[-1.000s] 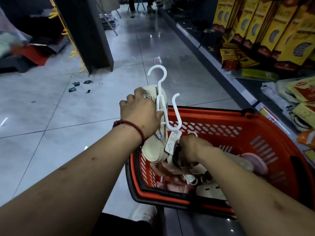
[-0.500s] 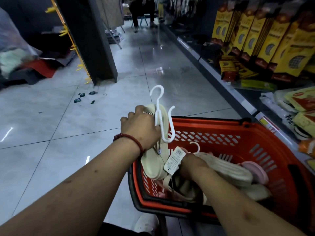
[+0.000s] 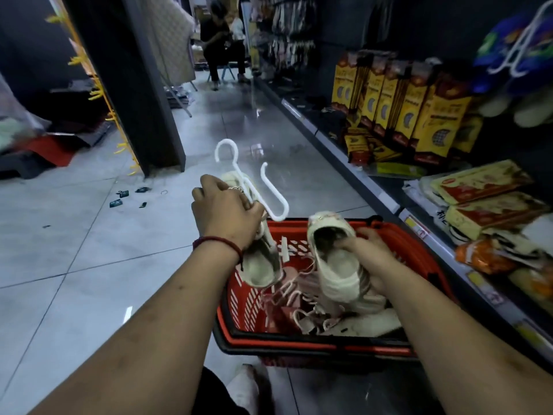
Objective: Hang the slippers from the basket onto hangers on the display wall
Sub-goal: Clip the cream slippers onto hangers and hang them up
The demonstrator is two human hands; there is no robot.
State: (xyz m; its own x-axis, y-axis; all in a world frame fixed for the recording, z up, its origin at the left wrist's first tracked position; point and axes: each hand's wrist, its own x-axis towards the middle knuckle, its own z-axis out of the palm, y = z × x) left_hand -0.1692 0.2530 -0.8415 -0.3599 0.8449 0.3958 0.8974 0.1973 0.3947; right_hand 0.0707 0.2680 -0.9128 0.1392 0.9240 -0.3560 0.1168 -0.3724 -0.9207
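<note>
Your left hand is closed around the stem of a white hanger and the cream slipper that hangs below your wrist; whether that slipper already sits on one prong or is only pinched against the stem cannot be told. The hanger's other prong curls up bare, just above the basket rim. Your right hand grips the matching slipper by its side, opening toward you, lifted above the red basket and apart from the hanger.

Judged from this, the pair is mid-assembly: one slipper is at the hanger, the second is not yet on the free prong, and nothing from this pair is on the wall.

The basket sits on the floor beside the shelf and holds more slippers and loose pink hangers, so most of the work remains. Up on the right, blue slippers already hang on a white hanger.
</note>
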